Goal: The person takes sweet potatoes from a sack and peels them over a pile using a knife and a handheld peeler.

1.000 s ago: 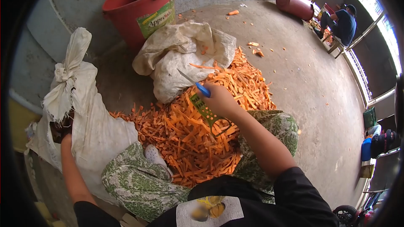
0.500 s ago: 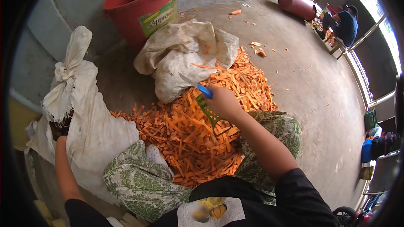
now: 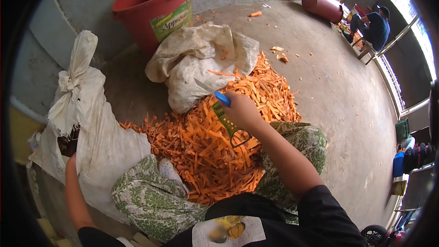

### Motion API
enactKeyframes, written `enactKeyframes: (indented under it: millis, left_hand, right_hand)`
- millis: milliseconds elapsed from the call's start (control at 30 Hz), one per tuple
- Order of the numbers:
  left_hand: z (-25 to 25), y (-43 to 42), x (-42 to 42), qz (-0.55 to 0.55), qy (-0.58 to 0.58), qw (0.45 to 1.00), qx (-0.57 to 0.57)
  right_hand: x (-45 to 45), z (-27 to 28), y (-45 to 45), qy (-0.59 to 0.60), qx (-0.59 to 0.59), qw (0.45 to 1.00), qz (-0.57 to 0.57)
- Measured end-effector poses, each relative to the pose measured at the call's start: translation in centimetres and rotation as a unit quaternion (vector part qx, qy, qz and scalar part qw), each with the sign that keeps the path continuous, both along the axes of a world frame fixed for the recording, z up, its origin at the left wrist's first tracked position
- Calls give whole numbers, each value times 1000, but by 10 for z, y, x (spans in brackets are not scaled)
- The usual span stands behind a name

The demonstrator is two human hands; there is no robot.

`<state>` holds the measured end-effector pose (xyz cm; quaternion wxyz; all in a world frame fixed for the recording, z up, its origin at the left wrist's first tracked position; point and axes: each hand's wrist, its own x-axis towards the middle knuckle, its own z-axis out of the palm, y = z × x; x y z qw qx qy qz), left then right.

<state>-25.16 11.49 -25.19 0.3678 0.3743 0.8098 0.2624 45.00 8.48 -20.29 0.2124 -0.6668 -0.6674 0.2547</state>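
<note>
My right hand (image 3: 242, 110) is closed around the blue handle of a knife (image 3: 222, 98), its blade pointing up and left. The same hand also holds a flat green tool (image 3: 222, 116) with small holes and a dark looped end, which looks like a peeler. Beneath it lies a heap of orange carrot peelings and strips (image 3: 206, 155). At the left, my left hand (image 3: 70, 152) reaches through a torn opening in a knotted white woven sack (image 3: 107, 132). Its fingers are hidden inside, so I cannot see what they touch.
A second woven sack (image 3: 196, 71) lies slumped behind the heap, by a red bucket (image 3: 141, 18). Stray carrot bits (image 3: 282, 57) dot the concrete floor. Far right, a person (image 3: 377, 27) sits on a stool near a tipped red barrel (image 3: 320, 5). My bent legs (image 3: 151, 196) flank the heap.
My left forearm has shifted slightly to the right, with the hand still inside the sack opening. The right hand, knife and green tool have stayed in place.
</note>
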Motion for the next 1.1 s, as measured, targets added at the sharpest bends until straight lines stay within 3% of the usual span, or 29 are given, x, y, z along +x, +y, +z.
enactKeyframes:
  millis: [367, 500, 633, 700, 733, 800, 867, 967, 1100]
  left_hand:
    - [-5, -20, 1, 28, -71, 997, 8]
    - [0, -27, 29, 55, -170, 983, 48]
    - [46, -35, 62, 96, -332, 922, 173]
    - [76, -45, -12, -15, -426, 873, 238]
    - [106, -54, 8, 54, -344, 878, 328]
    - [154, -65, 79, 45, -327, 855, 400]
    - [180, -73, 147, -118, -430, 800, 402]
    - [163, -69, 268, -225, -556, 729, 330]
    - [129, -55, 413, -211, -673, 690, 163]
  right_hand:
    - [-4, -3, -4, 7, -10, 1000, 6]
    - [-6, -1, -2, -5, -28, 999, 16]
    - [-6, 5, -3, 15, -25, 1000, 3]
    - [-2, 6, -4, 24, -21, 999, -7]
    - [-1, 7, -4, 33, -13, 999, -14]
    - [0, 9, -3, 49, -4, 999, -20]
    - [1, 11, -2, 98, -21, 994, -39]
    - [-1, 14, -2, 108, -15, 993, -41]
    - [5, 20, -3, 135, 13, 989, -62]
